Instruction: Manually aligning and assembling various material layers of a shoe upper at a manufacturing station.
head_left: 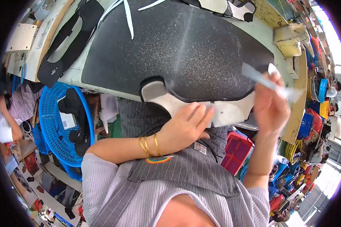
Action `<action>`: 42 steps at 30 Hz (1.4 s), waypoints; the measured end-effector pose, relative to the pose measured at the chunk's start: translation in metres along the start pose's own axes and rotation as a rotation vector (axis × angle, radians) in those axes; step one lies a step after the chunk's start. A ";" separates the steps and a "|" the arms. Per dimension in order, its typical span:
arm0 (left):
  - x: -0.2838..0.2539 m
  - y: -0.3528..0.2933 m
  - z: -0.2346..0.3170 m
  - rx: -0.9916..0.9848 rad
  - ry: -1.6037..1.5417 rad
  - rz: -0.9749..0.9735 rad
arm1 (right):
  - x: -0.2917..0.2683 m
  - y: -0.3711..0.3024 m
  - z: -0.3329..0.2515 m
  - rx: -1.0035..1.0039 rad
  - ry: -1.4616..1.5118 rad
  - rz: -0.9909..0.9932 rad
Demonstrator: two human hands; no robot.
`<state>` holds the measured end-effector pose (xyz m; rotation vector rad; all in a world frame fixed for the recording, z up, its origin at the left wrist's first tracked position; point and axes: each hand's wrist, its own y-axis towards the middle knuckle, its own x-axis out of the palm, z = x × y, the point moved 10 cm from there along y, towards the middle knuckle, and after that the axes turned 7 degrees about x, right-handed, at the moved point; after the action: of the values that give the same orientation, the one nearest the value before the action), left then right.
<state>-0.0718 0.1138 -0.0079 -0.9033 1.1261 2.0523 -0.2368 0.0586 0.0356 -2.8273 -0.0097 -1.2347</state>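
A white, black-edged curved cut piece [235, 113], like part of a shoe upper, lies along the near edge of the worktable and hangs a little over it toward my lap. My left hand [187, 123] rests on its middle, fingers lying over the white side and thumb apart below its edge. At the piece's right end, my right hand [271, 104] is raised and blurred, its fingers closed on a thin, whitish translucent strip [255, 75]. A small white tip [272, 69] shows above those fingers; what it belongs to is unclear.
A worn black mat [170, 45] covers the worktable. White strips [129, 19] and a black curved piece [55, 72] lie at its far left, with more pieces [242, 10] at the back. A blue basket [88, 113] stands left, a red basket [236, 153] below right.
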 end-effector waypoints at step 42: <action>-0.037 -0.035 -0.071 -0.053 -0.109 0.074 | 0.019 0.000 0.132 0.081 -1.184 0.443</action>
<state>-0.0047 0.0595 -0.0222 -0.7750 1.0663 2.1730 -0.1276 0.0651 -0.0399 -2.7742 0.4517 0.5501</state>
